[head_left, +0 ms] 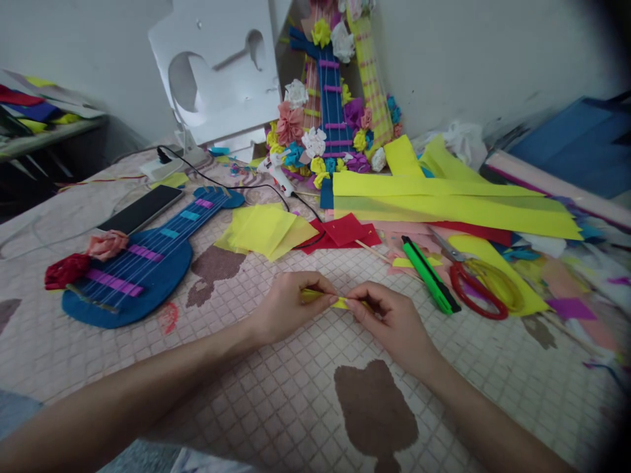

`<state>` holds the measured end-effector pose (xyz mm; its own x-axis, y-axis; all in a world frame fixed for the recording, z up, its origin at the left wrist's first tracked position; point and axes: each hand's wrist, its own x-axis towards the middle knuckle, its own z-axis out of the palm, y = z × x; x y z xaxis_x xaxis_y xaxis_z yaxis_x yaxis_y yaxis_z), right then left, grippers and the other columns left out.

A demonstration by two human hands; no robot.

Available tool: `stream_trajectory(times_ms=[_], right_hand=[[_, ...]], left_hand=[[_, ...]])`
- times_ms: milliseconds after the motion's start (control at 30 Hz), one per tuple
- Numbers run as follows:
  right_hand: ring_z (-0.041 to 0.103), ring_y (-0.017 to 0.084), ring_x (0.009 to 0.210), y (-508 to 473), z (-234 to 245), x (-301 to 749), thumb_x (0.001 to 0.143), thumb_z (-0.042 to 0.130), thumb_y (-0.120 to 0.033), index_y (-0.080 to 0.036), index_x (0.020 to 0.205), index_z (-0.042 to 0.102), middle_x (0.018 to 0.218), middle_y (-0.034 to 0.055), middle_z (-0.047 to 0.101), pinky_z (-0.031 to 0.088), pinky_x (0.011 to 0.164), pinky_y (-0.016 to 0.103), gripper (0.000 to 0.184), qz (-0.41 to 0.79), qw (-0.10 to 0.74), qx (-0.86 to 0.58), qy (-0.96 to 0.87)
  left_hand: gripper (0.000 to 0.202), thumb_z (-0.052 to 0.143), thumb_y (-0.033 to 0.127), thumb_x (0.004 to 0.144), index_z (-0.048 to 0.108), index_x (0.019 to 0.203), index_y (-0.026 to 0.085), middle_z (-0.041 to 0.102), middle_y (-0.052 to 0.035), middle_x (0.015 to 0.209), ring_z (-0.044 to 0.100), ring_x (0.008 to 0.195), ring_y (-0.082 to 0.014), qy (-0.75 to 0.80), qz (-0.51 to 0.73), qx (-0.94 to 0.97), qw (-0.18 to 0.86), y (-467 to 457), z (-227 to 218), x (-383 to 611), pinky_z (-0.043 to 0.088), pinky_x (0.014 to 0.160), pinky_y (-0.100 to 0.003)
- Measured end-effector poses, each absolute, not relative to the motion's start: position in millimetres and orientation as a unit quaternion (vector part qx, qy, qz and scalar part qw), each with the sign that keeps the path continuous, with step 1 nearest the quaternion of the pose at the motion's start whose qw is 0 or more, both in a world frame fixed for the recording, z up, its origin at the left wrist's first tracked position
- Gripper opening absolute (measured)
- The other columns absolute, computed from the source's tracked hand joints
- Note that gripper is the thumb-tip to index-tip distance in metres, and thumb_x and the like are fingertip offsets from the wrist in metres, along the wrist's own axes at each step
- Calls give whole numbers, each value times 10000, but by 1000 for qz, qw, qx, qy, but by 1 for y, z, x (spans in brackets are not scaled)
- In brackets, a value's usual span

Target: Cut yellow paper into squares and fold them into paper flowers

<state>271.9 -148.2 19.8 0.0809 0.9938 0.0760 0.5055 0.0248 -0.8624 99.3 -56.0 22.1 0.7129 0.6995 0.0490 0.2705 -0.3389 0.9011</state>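
Between my fingertips is a small folded strip of yellow craft paper [341, 303], held just over the quilted cloth. My left hand [290, 305] pinches its left end, with thumb and fingers closed together. At the other end my right hand [387, 322] pinches it the same way. Part of the strip is hidden behind the fingers. Just beyond my hands lie a stack of yellow squares [263, 230] and several red squares [345, 231]. A green box cutter [428, 276] and red-and-yellow handled scissors [480, 289] rest right of my right hand.
A blue toy guitar [167, 253] with paper roses lies at left beside a black phone [142, 209]. Behind stand a corded glue gun [279, 176], flower-covered guitars [335, 105] and a white foam board [221, 72]. Long yellow sheets [444, 203] and scraps cover the right.
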Motion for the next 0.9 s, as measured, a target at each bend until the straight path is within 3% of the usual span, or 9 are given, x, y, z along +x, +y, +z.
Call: stream_trajectory(times_ms=[133,500,600,667,733,833,900], right_hand=[[535,118,645,-148,19,271,852,550,-264,-199,813,613,718,-11,606,408,561,228,99,307,390,-619,-609],[506,116,563,-148,21,286,854,551,-322,-196,813,614,600,-23,544,408,537,246,147,349,416,-637,-547],[507,115,544,-149,21,288,892,476,-384,-196,886,590,606,-19,545,411,506,241,220,392,431,-622,-523],[506,113,556,-149,19,286,865,521,-392,-199,920,575,657,-14,559,411,500,236,208,407,433,-614,-519],[487,105,553,-148,17,285,823,586,-364,-200,838,567,666,-20,548,395,495,231,165,402,414,-618,-535],[464,95,507,-148,17,288,842,553,-334,-197,681,535,584,-34,510,374,480,232,213,397,368,-627,-561],[495,99,509,-149,18,292,861,518,-328,-196,701,569,592,-26,539,401,500,238,214,411,351,-621,-567]], left_hand=[[148,603,270,799,686,833,153,697,-17,786,613,710,-119,304,216,783,498,-57,21,101,454,639,-204],[157,617,257,788,682,764,116,618,-8,618,504,534,-72,325,231,750,528,-54,22,99,386,494,-165],[155,626,251,775,673,747,106,613,-10,616,506,529,-70,334,229,734,546,-54,23,99,393,493,-164],[156,630,251,769,671,736,104,615,-13,619,511,531,-72,337,230,728,551,-54,23,100,398,494,-165],[154,633,252,764,676,739,107,621,-16,624,512,534,-74,338,231,732,545,-54,23,100,398,493,-166],[158,637,261,762,683,749,110,629,-19,629,514,536,-75,341,234,735,538,-53,23,99,399,492,-166],[163,638,264,761,681,746,108,630,-19,627,519,534,-75,344,231,732,541,-52,23,99,402,490,-165]])
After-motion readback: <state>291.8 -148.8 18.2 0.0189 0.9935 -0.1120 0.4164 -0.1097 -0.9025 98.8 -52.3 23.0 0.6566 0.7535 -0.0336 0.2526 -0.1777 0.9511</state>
